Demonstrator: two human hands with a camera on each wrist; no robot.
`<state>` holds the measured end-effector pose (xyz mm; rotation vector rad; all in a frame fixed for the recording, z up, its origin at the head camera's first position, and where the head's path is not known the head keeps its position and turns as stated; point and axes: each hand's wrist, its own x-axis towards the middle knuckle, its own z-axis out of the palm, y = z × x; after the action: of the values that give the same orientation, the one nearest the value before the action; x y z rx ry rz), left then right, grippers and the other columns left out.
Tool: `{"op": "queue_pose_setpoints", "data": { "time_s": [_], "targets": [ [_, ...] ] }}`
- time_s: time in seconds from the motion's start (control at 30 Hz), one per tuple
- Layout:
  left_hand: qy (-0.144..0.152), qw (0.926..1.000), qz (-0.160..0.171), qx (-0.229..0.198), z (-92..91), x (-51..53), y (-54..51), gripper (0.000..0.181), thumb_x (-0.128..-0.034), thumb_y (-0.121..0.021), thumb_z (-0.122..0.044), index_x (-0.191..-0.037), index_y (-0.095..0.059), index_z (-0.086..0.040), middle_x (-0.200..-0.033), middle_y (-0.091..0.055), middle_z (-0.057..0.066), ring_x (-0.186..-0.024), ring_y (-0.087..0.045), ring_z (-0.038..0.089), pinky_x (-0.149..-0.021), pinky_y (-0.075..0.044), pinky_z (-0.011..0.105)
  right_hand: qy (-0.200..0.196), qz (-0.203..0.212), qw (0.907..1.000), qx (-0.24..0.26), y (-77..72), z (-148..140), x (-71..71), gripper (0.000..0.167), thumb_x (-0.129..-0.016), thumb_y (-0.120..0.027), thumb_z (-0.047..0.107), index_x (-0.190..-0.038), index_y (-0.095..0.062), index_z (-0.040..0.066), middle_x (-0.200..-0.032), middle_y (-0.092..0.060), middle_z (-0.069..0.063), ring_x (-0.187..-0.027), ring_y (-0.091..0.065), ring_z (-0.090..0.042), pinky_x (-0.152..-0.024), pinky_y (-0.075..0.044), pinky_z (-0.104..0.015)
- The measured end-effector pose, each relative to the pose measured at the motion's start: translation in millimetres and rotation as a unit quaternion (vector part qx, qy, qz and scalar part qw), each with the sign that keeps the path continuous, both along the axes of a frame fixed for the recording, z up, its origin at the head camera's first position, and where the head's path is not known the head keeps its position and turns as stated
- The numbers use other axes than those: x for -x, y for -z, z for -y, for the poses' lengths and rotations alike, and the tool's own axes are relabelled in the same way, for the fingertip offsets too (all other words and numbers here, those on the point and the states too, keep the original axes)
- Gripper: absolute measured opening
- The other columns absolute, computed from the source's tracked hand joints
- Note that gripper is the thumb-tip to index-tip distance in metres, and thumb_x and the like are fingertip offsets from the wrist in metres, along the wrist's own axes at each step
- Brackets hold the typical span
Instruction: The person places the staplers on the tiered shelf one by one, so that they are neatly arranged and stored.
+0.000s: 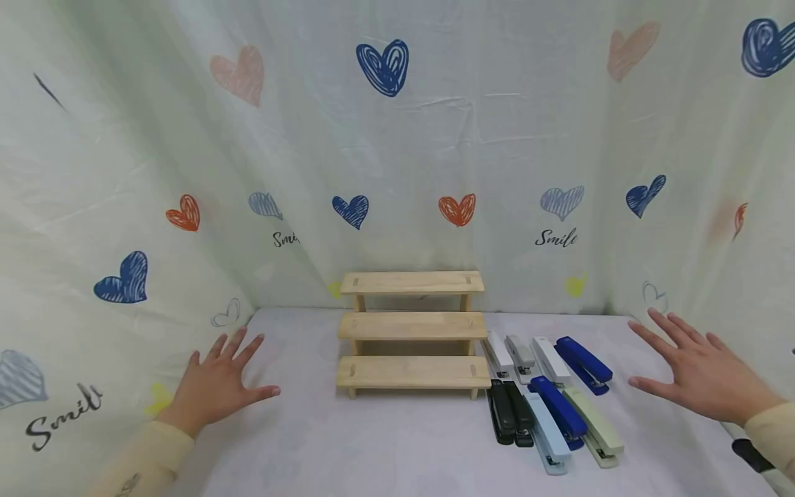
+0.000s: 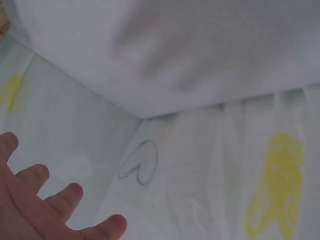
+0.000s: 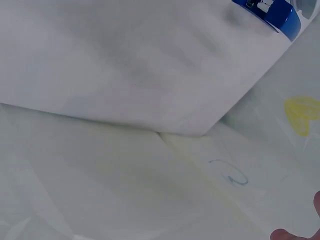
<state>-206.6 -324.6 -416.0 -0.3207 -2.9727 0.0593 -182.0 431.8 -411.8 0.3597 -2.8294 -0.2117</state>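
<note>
My left hand [image 1: 217,386] is spread over the left side of the table, fingers straight and apart, holding nothing. On the other side my right hand [image 1: 702,366] is likewise spread with nothing in it, and the staplers are what it is nearest to. These include a dark blue stapler [image 1: 582,364] at the back right, a second blue one [image 1: 559,408], a pale green stapler [image 1: 593,424], a light blue stapler [image 1: 548,429], black staplers [image 1: 502,411] side by side, and white and grey ones [image 1: 520,355] behind. A three-step wooden shelf [image 1: 413,373] stands left of them.
The table [image 1: 298,442] has a white cover. Around it hangs a pale curtain [image 1: 410,145] printed with hearts and lettering, close behind the shelf and along both sides. A black and white object [image 1: 751,455] shows partly below the right sleeve.
</note>
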Motion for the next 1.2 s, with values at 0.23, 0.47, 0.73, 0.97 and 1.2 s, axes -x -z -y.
{"op": "queue_pose_setpoints", "data": {
  "time_s": [0.23,0.47,0.73,0.97,1.2],
  "targets": [
    [0.015,0.9933,0.014,-0.114,-47.4,15.5,5.5,0.103,-0.0823,-0.055,-0.079,-0.156,-0.035,-0.010,-0.158,-0.026,0.027,-0.136,-0.032,0.053,-0.094,-0.037,0.072,-0.002,0.012,0.9995,0.030,-4.3,7,5.4,0.114,-0.077,-0.069,0.072,-0.161,-0.014,0.018,-0.159,-0.014,-0.029,-0.139,-0.017,-0.053,-0.096,-0.019,-0.080],
    [0.021,0.9746,0.049,-0.218,-99.7,39.1,6.0,0.094,-0.0889,-0.056,-0.071,-0.160,-0.024,-0.017,-0.163,-0.018,0.020,-0.137,-0.035,0.048,-0.078,-0.051,0.060,-0.008,0.064,0.9931,0.098,-12.3,22,11.7,0.103,-0.085,-0.068,0.063,-0.161,-0.015,0.018,-0.159,-0.014,-0.029,-0.132,-0.027,-0.057,-0.091,-0.029,-0.079],
    [0.032,0.9517,0.096,-0.290,-133.1,52.9,10.1,0.089,-0.0916,-0.056,-0.067,-0.161,-0.024,-0.020,-0.167,-0.006,0.010,-0.139,-0.034,0.044,-0.093,-0.042,0.065,0.016,0.161,0.9601,0.228,-4.6,40,18.5,0.089,-0.095,-0.061,0.054,-0.161,-0.015,0.014,-0.154,-0.016,-0.037,-0.126,-0.029,-0.065,-0.086,-0.028,-0.082],
    [0.047,0.9464,0.118,-0.297,-141.0,54.8,21.0,0.089,-0.0902,-0.053,-0.072,-0.159,-0.029,-0.021,-0.167,-0.009,0.004,-0.144,-0.025,0.040,-0.103,-0.032,0.066,0.020,0.190,0.9354,0.297,10.0,43,29.5,0.082,-0.100,-0.055,0.049,-0.159,-0.017,0.007,-0.151,-0.022,-0.039,-0.126,-0.030,-0.064,-0.087,-0.031,-0.081],
    [0.052,0.9516,0.097,-0.287,-140.0,58.0,26.9,0.084,-0.0917,-0.052,-0.070,-0.157,-0.036,-0.019,-0.166,-0.015,0.002,-0.142,-0.031,0.039,-0.102,-0.036,0.063,0.027,0.243,0.9059,0.346,19.4,38,32.4,0.077,-0.104,-0.049,0.044,-0.158,-0.015,0.002,-0.150,-0.021,-0.041,-0.126,-0.030,-0.066,-0.088,-0.037,-0.077]
  ]
}}
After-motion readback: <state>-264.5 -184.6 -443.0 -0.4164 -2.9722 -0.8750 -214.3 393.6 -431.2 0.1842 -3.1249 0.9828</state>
